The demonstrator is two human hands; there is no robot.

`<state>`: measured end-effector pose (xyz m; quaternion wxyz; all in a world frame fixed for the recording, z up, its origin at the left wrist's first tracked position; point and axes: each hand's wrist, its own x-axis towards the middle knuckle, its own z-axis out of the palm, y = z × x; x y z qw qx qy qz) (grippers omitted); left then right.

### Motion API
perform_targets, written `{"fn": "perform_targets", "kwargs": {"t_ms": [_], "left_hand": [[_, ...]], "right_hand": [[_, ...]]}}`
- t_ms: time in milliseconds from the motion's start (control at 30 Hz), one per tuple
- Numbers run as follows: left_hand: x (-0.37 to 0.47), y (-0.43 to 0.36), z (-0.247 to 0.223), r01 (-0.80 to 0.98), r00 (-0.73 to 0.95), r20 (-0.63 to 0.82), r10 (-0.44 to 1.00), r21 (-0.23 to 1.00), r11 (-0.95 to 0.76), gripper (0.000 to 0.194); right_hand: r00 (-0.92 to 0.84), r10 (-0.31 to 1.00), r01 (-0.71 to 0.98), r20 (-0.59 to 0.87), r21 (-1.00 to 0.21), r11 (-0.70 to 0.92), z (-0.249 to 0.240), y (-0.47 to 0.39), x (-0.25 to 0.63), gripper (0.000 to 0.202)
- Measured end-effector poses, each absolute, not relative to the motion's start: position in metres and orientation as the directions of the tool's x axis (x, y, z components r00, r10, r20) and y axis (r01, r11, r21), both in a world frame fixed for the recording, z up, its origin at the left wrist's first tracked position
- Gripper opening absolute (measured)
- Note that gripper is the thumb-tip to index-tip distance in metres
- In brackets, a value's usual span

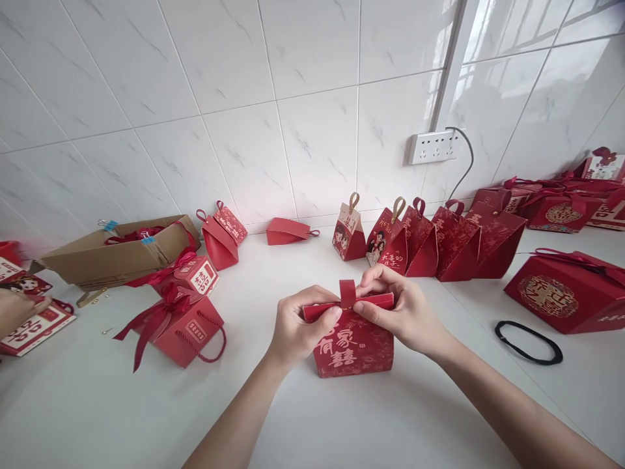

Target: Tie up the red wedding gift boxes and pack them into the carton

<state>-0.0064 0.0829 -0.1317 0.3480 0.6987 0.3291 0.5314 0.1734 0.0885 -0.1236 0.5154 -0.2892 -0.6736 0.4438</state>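
A red gift box [359,348] with pale printed characters stands on the white tabletop right before me. Its top edge is pinched by my left hand [300,326], thumb in front and fingers behind. On the other side of the same edge, my right hand [395,309] grips with its thumb in front and fingers at the back. Between my two thumbs a short red strap loop [347,294] sticks up from the top. The fingers behind the box are partly hidden.
Behind it stands a row of red boxes [422,244] with loops. At left are ribboned boxes [188,326] and a cardboard tray [117,254]; another person's hand [19,309] works at the far left. A black band [528,342] and a large red box [561,293] lie right.
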Motion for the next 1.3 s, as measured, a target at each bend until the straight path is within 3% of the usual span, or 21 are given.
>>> {"fn": "perform_targets", "kwargs": {"t_ms": [267,600,700,867,1000,1100,1200,1300], "left_hand": [[-0.004,0.083,-0.135,0.146,0.146,0.59,0.794,0.781,-0.607,0.009],[-0.007,0.085,-0.132,0.129,0.209,0.52,0.828,0.825,-0.551,0.014],[-0.007,0.086,-0.135,0.087,0.217,0.441,0.871,0.88,-0.467,0.021],[-0.008,0.095,-0.148,-0.135,0.363,0.25,0.898,0.967,-0.214,0.054],[-0.008,0.102,-0.156,-0.045,0.451,0.183,0.873,0.982,-0.182,0.043],[-0.008,0.105,-0.159,0.028,0.383,0.174,0.907,0.979,-0.2,0.036],[-0.008,0.109,-0.162,0.015,0.251,0.217,0.944,0.974,-0.227,0.035],[-0.01,0.114,-0.162,-0.047,0.067,0.24,0.968,0.97,-0.237,0.035]], "right_hand": [[-0.223,0.822,-0.027,0.524,-0.846,0.532,-0.123,0.086,0.171,0.018],[-0.255,0.834,-0.05,0.49,-0.868,0.495,-0.121,0.086,0.172,0.02],[-0.186,0.862,-0.007,0.471,-0.878,0.478,-0.122,0.087,0.17,0.017],[0.058,0.927,0.018,0.371,-0.929,0.371,-0.126,0.092,0.172,0.022],[0.189,0.902,0.034,0.388,-0.921,0.389,-0.128,0.096,0.178,0.025],[0.146,0.902,0.027,0.407,-0.913,0.408,-0.13,0.102,0.181,0.029],[0.054,0.914,-0.043,0.402,-0.914,0.405,-0.134,0.11,0.182,0.047],[-0.05,0.955,-0.014,0.293,-0.956,0.293,-0.141,0.117,0.182,0.061]]}}
